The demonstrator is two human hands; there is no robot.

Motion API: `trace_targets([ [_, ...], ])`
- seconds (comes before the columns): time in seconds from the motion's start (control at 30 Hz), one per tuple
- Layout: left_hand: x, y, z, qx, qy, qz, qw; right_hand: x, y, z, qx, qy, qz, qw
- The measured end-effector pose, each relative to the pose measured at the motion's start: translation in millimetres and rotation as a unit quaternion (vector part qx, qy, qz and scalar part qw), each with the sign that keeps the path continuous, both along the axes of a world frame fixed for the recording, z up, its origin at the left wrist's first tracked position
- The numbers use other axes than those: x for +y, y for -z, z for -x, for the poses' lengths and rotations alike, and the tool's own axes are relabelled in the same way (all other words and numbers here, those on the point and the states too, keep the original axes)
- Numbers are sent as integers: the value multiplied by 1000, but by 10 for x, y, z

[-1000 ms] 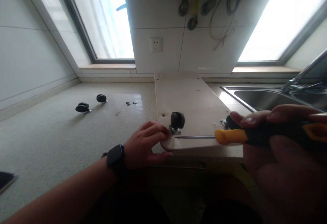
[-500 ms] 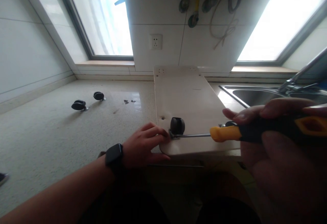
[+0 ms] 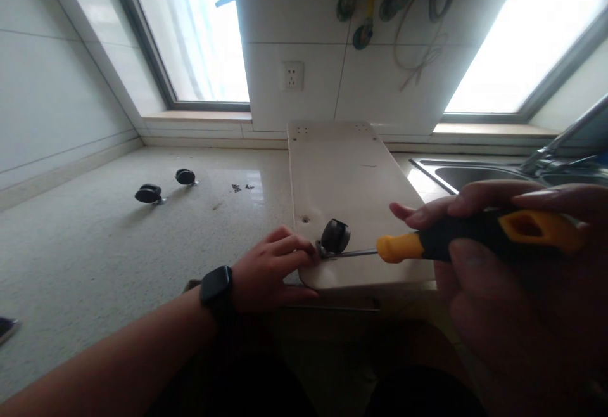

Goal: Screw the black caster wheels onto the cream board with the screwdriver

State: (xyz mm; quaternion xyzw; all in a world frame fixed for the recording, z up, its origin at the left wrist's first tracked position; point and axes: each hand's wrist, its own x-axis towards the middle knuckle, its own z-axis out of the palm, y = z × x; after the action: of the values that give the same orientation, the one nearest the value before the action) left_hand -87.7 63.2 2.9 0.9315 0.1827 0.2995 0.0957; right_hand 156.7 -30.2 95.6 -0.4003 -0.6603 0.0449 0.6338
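Observation:
A cream-coloured board (image 3: 349, 176) lies flat on the counter, with small screw holes near its far corners. At its near left corner stands a black caster wheel (image 3: 335, 236) on a metal plate. My left hand (image 3: 270, 268), wearing a dark watch, has its curled fingertips pressed on the caster's base; its thumb lies by the board's corner. My right hand (image 3: 489, 290) is wrapped around a yellow and black screwdriver (image 3: 401, 249). The screwdriver's shaft points left and reaches the caster's base. The exact contact of its tip is hidden beside my left fingers.
Two more caster wheels (image 3: 149, 193) sit on the speckled counter (image 3: 95, 265) at left. Several small screws (image 3: 242, 187) lie in a pile between them and the board. At right is a metal sink (image 3: 456, 176) with a tap (image 3: 546, 151). A tiled wall with a socket (image 3: 293, 76) stands behind.
My right hand and the screwdriver have shifted left, closer to the caster. The caster's wheel has tilted and swivelled slightly. My left hand stays at its base.

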Motion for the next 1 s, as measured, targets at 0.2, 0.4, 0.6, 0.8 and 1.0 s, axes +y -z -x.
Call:
trace_targets([
  [0.2,3,-7,-1,3,1,4,1000,80,-66,55,11,-44,-33,998],
  [0.4,1,-5,-7,-5,-3,6,1000,234,-158,181,-29,-141,-31,989],
  [0.6,-10,19,-5,-12,-2,-5,1000,282,-222,313,-121,-168,-9,978],
  [0.8,-21,32,-11,-15,-6,-5,1000,164,-567,244,-341,-75,13,937],
  [1.0,-25,22,1,-13,1,11,1000,166,-803,116,-437,17,-6,899],
])
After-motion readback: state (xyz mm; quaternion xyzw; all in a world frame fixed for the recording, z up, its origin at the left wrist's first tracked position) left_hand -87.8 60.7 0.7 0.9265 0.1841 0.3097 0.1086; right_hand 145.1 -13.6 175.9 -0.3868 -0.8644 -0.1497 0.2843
